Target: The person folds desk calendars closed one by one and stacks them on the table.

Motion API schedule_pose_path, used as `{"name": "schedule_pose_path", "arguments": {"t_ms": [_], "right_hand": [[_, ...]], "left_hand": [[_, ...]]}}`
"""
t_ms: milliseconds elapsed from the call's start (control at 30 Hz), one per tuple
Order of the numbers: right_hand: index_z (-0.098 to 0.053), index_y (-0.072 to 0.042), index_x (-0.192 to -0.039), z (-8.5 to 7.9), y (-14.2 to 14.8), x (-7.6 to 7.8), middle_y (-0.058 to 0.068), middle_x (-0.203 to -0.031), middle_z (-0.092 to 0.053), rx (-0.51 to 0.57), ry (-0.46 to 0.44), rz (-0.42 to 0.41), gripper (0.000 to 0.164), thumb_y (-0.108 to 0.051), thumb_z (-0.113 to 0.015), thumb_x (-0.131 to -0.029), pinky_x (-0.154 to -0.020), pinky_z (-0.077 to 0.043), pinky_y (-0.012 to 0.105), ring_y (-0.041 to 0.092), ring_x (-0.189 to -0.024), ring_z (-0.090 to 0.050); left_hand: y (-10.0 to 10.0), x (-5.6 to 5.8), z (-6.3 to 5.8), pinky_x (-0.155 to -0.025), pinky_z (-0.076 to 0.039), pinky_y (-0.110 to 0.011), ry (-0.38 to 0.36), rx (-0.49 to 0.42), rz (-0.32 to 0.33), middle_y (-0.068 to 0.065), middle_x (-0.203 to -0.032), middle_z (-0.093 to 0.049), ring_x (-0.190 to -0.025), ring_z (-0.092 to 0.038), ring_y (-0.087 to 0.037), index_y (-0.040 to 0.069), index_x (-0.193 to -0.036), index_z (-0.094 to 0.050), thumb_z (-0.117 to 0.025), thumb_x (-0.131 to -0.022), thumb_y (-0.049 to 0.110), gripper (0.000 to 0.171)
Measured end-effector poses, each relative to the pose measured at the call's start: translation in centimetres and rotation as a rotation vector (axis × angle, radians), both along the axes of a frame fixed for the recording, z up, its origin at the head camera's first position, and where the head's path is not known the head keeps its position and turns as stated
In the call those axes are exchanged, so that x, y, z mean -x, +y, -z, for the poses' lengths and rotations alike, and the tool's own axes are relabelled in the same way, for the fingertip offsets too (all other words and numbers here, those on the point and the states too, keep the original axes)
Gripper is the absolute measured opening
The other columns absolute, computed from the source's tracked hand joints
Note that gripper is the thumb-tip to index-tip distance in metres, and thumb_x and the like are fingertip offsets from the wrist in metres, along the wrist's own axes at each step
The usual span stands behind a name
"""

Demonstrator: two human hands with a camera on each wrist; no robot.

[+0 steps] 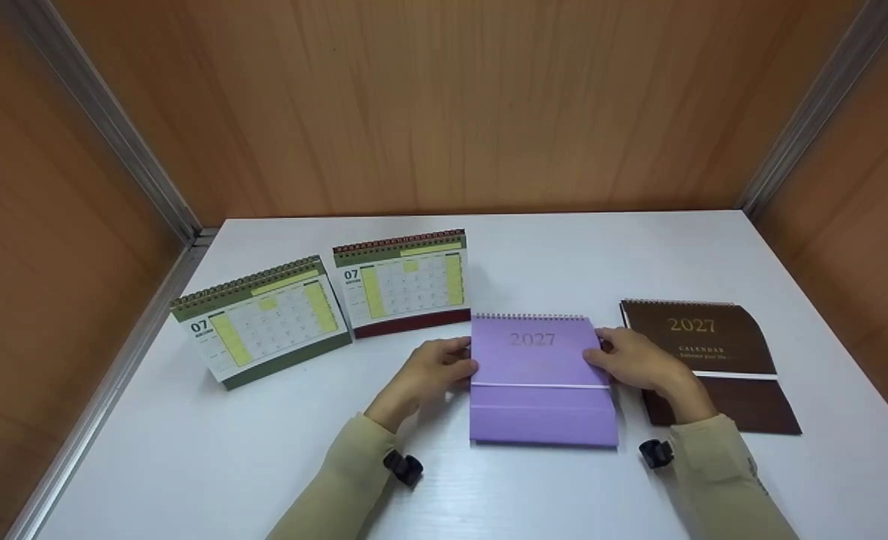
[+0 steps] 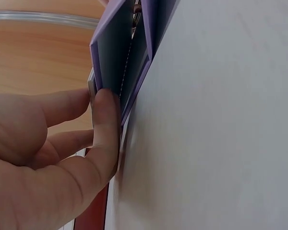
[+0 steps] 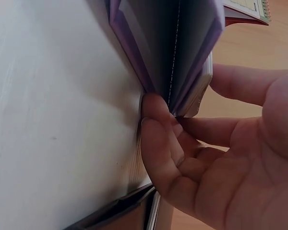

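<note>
The purple calendar (image 1: 545, 416) is stood on the white bench (image 1: 136, 457), right of the middle and nearest the person among the calendars. Its left edge is pinched by the fingers of the left hand (image 1: 427, 371), and its right edge is grasped likewise by the fingers of the right hand (image 1: 639, 364). "2027" is printed on its sloping cover, its rings (image 1: 532, 316) are turned to the far side, and the cover is crossed by a thin pale line lower down. From both wrist views a hollow is seen between its folded panels, with a fingertip of each hand set at the open side.

To the right, the brown calendar (image 1: 748, 409) is laid on the bench, partly hidden by the right hand and wrist; it is marked "2027" and "CALENDAR" in gold and crossed by a white band (image 1: 740, 376).

To the left, the red calendar (image 1: 414, 289) is stood just beyond the purple one's upper left corner, and the green calendar (image 1: 264, 326) is placed just beside it, at an angle. "07" is shown on both. The forearms are covered by beige sleeves (image 1: 339, 472), and the bench is enclosed by wooden panels (image 1: 474, 105) joined with metal strips (image 1: 110, 120).
</note>
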State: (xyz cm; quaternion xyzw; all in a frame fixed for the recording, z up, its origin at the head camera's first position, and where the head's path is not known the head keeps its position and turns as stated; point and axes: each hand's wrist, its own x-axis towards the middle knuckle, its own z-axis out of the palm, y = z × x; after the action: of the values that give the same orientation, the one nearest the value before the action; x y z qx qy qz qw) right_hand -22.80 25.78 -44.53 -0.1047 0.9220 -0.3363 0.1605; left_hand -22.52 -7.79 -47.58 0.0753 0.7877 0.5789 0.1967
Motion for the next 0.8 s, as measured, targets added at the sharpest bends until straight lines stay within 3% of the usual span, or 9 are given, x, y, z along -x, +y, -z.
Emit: {"name": "schedule_pose_path", "arguments": {"t_ms": [200,300,433,567,700,800], "right_hand": [[-0.017,0.017,-0.161,-0.9,0.1,-0.2,0.036,-0.137,-0.060,0.003,-0.007,0.028,0.083,-0.029,-0.060,-0.106,-0.107,-0.050,0.060,0.047,-0.123,-0.063],[-0.018,0.014,-0.163,-1.7,0.2,-0.5,0.037,-0.145,-0.054,-0.015,0.030,0.024,0.083,-0.032,-0.059,-0.107,-0.112,-0.045,0.064,0.053,-0.132,-0.056],[-0.022,0.010,-0.164,-2.7,0.3,-1.1,0.038,-0.156,-0.041,-0.009,0.088,0.010,0.079,-0.035,-0.057,-0.109,-0.113,-0.041,0.068,0.057,-0.138,-0.048],[-0.024,0.003,-0.166,-3.3,-0.1,-1.5,0.035,-0.164,-0.031,-0.003,0.127,0.012,0.078,-0.041,-0.056,-0.110,-0.118,-0.033,0.072,0.056,-0.148,-0.036],[-0.028,-0.001,-0.167,-3.6,-0.7,-1.5,0.030,-0.168,-0.028,-0.032,0.187,-0.014,0.078,-0.046,-0.055,-0.110,-0.123,-0.022,0.071,0.053,-0.155,-0.024],[-0.029,-0.002,-0.167,-3.8,-1.4,-1.3,0.027,-0.170,-0.027,-0.066,0.237,-0.042,0.077,-0.047,-0.055,-0.110,-0.124,-0.023,0.070,0.051,-0.156,-0.026]], "left_hand": [[-0.2,-0.1,-0.3,-0.093,-0.062,-0.036,0.027,0.023,0.012,-0.019,-0.142,-0.062,-0.117,-0.069,-0.028,0.003,-0.162,-0.043,-0.067,-0.104,0.017,0.064],[-0.4,-0.2,-0.6,-0.094,-0.062,-0.040,0.068,0.058,0.015,-0.021,-0.149,-0.057,-0.126,-0.066,-0.034,0.007,-0.162,-0.043,-0.065,-0.106,0.020,0.062],[-0.6,-0.3,-1.1,-0.105,-0.056,-0.048,0.119,0.103,0.001,-0.020,-0.155,-0.052,-0.138,-0.057,-0.040,0.011,-0.161,-0.047,-0.062,-0.108,0.025,0.057],[-0.6,-0.3,-1.6,-0.112,-0.049,-0.055,0.178,0.122,-0.015,-0.019,-0.158,-0.049,-0.139,-0.055,-0.041,0.013,-0.160,-0.049,-0.062,-0.108,0.024,0.055],[-0.3,-0.2,-2.2,-0.118,-0.044,-0.055,0.280,0.169,-0.001,-0.017,-0.159,-0.048,-0.145,-0.049,-0.040,0.010,-0.159,-0.049,-0.063,-0.108,0.023,0.055],[0.1,0.0,-2.7,-0.122,-0.038,-0.055,0.369,0.234,0.034,-0.016,-0.160,-0.048,-0.148,-0.046,-0.038,0.010,-0.159,-0.049,-0.063,-0.107,0.024,0.055]]}}
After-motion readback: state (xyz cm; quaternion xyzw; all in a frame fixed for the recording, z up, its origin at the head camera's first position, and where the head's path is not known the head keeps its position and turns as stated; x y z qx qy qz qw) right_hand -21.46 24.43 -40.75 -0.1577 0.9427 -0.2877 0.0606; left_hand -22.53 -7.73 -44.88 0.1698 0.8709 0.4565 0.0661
